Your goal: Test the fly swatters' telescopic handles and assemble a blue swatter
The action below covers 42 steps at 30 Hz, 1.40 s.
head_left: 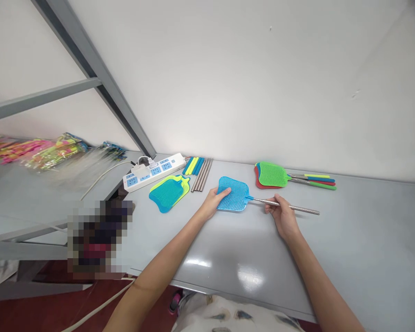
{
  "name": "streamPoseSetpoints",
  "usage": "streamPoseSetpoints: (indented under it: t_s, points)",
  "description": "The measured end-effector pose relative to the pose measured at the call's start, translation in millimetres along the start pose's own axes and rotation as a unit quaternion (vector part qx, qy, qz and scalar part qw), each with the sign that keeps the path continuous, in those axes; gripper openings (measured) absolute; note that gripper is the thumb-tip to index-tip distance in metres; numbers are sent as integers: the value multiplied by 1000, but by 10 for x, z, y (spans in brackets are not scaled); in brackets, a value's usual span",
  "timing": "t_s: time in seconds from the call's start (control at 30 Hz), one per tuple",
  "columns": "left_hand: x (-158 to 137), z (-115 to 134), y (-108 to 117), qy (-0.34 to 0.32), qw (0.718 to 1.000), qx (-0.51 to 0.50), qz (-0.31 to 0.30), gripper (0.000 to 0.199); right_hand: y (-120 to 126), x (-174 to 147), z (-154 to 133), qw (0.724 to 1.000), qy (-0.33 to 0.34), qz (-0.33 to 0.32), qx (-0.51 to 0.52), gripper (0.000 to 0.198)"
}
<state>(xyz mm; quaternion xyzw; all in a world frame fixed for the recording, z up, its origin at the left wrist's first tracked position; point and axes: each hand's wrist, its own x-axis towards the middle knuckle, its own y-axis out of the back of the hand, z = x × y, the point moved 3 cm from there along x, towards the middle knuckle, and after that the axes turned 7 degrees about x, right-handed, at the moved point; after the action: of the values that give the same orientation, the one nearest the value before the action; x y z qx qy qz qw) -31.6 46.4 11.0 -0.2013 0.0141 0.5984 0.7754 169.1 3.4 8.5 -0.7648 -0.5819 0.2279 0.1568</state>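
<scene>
L hand (211, 204) clamped on L edge of lt-blue flyswatter head (237, 193), thumb on top, other fingers mostly hidden underneath. R hand (284, 219) pinched round metal rod (306, 210) approx. mid-length, covering part of it; rod joined to head, can't tell how deep. Piece sits betw. hands over gray table (366, 235). Forearms cut off at bottom. Pixelated patch (102, 240) lower L, contents unreadable; pkgd goods (51, 150) far L blurred, ID unclear. Stacked flyswatters (273, 175) beyond R hand: green on top, red/blue mostly covered. Teal head (166, 196) hides most of yellow head (185, 184), just beside power strip (155, 171) w/ plugs. Grip sleeves (193, 166) + loose rods (202, 175) nearby.
</scene>
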Motion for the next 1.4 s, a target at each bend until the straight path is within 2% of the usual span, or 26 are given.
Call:
streamPoseSetpoints:
  t_s: [1.4]
  points:
    - [-15, -7, 3, -2, 1000, 4, -8, 34, 6, -1, 4, 1000, -18, -13, -17, 26]
